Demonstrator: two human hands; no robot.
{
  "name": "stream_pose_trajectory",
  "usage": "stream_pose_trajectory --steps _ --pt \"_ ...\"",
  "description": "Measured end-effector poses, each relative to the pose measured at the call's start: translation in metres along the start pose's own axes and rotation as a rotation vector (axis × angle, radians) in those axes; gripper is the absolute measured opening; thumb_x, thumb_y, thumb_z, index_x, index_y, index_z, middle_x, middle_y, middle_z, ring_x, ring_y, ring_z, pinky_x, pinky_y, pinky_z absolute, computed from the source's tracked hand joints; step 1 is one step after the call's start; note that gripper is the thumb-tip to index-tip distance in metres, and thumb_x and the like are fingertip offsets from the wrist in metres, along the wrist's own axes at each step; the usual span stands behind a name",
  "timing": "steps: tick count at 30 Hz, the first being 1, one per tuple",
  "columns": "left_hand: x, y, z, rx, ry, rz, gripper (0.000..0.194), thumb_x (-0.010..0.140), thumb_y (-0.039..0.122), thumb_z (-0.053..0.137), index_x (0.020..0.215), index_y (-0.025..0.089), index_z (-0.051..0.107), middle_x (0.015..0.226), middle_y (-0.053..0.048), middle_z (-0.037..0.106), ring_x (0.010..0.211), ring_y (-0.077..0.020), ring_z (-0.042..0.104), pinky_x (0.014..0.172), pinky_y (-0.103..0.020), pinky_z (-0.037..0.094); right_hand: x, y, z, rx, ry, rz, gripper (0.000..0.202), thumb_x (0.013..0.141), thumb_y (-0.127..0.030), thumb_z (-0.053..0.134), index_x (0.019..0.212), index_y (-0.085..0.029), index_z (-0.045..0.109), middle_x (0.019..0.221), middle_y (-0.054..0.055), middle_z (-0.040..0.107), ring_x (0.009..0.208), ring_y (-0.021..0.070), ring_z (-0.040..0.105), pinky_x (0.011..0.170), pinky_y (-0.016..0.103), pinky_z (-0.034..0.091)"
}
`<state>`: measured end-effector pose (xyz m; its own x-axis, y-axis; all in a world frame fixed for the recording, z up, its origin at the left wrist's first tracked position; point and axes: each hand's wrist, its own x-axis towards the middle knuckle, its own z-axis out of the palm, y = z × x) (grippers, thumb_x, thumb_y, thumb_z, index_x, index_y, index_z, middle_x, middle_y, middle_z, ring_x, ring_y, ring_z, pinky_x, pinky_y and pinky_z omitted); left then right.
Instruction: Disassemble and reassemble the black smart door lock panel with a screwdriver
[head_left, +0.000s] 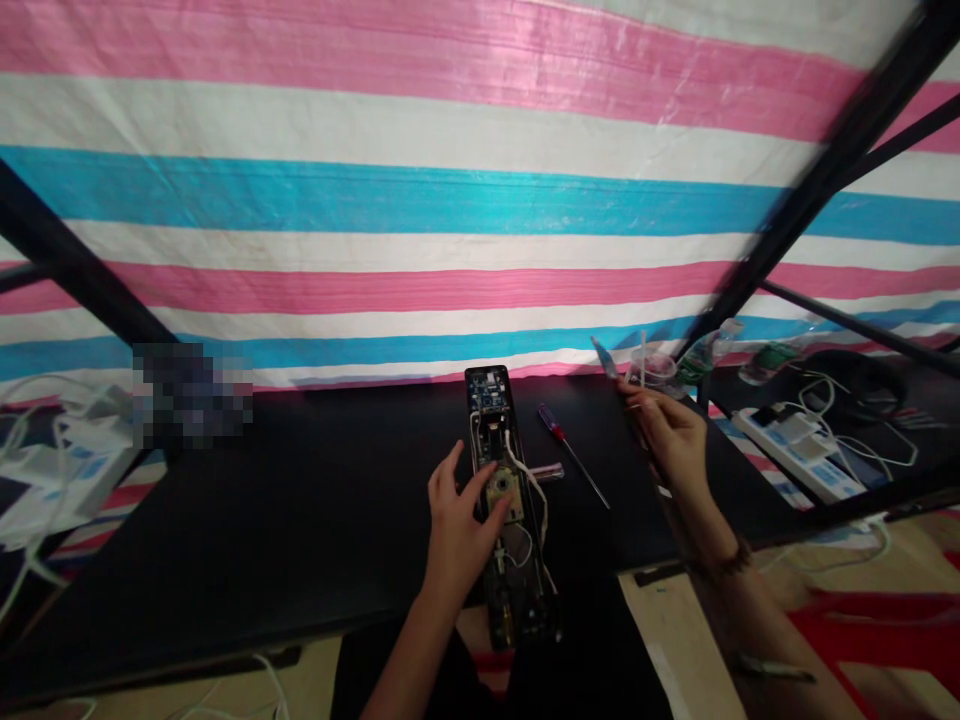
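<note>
A long black housing (545, 560) lies lengthwise before me, its inside exposed. A blue circuit board (489, 390) sits at its far end, with a square tan part (517, 508) near the middle and white wires alongside. My left hand (461, 515) rests over the housing's left side, fingers spread, thumb and forefinger at the tan part. To the right, above the table, my right hand (673, 440) pinches a thin tool (604, 356) with a grey, pointed, blade-like end; its exact kind is unclear. A screwdriver (553, 424) with a purple-red handle lies between housing and right hand.
A small clear-handled item (547, 472) touches the housing's right side. Plastic bottles (697, 360) and a clear cup (654, 368) stand at the back right. Power strips (799, 455) with cables flank the black table (300, 530). Dark metal posts (795, 215) rise before a striped sheet (420, 200).
</note>
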<state>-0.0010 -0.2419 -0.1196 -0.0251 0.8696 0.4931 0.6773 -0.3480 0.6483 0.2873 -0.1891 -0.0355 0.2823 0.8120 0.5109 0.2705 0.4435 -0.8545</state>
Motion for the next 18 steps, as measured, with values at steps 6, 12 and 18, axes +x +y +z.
stream_pose_trajectory --steps 6,12,18 --pt "0.011 0.000 -0.004 0.010 -0.062 0.050 0.019 0.087 0.031 0.067 0.104 0.028 0.077 0.154 -0.008 0.042 0.142 -0.0352 0.034 0.113 -0.060 0.037 0.016 0.093 -0.005 -0.223 -0.272 0.165 0.033 0.083 -0.047 0.063 0.089 -0.017 0.077 0.106 0.011 0.079 0.108 0.0283 0.071 0.101 0.045 0.051" --pt "-0.005 -0.015 -0.027 -0.039 0.022 -0.077 0.022 0.088 0.038 0.064 0.105 0.028 0.075 0.149 -0.009 0.048 0.134 -0.0319 0.046 0.106 -0.051 0.046 0.025 0.144 -0.009 -0.289 -0.334 0.189 0.026 0.081 -0.038 0.063 0.085 -0.015 0.077 0.106 0.012 0.079 0.105 0.0258 0.072 0.101 0.041 0.051" --pt "-0.028 -0.063 -0.039 0.125 -0.049 -0.114 0.022 0.085 0.038 0.066 0.101 0.026 0.076 0.128 -0.010 0.065 0.124 -0.0331 0.052 0.106 -0.055 0.043 0.035 0.155 -0.008 -0.345 -0.377 0.201 0.021 0.082 -0.027 0.062 0.088 -0.015 0.077 0.104 0.012 0.079 0.105 0.0244 0.072 0.102 0.041 0.050"
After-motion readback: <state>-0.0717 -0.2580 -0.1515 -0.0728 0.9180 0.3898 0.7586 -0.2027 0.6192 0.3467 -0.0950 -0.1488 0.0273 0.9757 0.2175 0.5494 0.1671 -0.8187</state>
